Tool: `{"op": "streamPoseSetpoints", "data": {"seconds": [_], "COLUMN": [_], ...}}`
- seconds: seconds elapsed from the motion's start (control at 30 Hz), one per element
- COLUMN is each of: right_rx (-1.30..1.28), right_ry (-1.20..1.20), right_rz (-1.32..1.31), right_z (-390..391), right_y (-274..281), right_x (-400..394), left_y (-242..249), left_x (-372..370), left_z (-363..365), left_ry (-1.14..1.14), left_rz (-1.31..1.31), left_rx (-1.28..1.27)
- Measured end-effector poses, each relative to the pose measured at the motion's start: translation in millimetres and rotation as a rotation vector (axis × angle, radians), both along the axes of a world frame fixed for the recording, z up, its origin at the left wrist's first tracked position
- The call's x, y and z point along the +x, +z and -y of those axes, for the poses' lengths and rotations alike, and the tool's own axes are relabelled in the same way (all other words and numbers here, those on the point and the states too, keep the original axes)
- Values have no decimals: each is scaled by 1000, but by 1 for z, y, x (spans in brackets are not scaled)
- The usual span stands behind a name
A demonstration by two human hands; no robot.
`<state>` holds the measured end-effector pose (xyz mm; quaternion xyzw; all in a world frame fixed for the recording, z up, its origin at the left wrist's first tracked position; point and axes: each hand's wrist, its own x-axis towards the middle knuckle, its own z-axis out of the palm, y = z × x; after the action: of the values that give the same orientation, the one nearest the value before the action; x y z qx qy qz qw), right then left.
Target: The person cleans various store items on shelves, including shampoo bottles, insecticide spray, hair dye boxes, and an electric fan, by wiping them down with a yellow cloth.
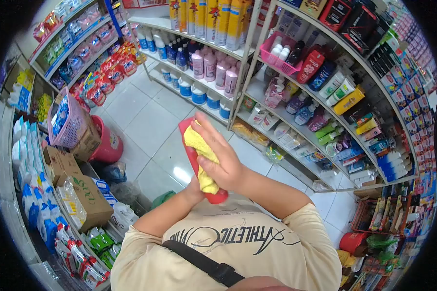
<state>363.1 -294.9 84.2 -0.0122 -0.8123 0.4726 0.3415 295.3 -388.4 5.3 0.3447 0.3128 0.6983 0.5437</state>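
Observation:
In front of my chest I hold a long red item (217,198), possibly a bottle, at a slant. Its label and most of its surface are covered, so its exact kind cannot be made out. My left hand (195,188) supports it from below, and its fingers are mostly hidden behind the item. A yellow cloth (194,139) lies along the upper face of the red item. My right hand (221,157) presses this cloth against it, with the fingers stretched along its length and slightly blurred.
Shelves of toiletries (308,114) curve round on the right. Spray cans (217,22) and pink bottles (209,64) stand on the rack ahead. To the left are a pink basket (75,123), a red bucket (107,140) and cardboard boxes (85,201). White floor tiles (148,119) lie between.

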Motion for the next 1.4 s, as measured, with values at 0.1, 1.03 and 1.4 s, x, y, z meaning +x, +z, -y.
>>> {"op": "streamPoseSetpoints", "data": {"seconds": [0.1,1.03,1.4], "right_rx": [184,-497,-781], "right_ry": [-71,-386,-512], "right_rz": [15,103,21], "right_z": [3,-231,-285], "right_y": [-10,-35,-84], "right_x": [12,239,258], "left_y": [20,61,62], "left_x": [-15,126,70], "left_z": [-20,-333,-489], "left_ry": [34,408,357], "left_rz": [41,183,255], "left_rx": [68,53,65]}}
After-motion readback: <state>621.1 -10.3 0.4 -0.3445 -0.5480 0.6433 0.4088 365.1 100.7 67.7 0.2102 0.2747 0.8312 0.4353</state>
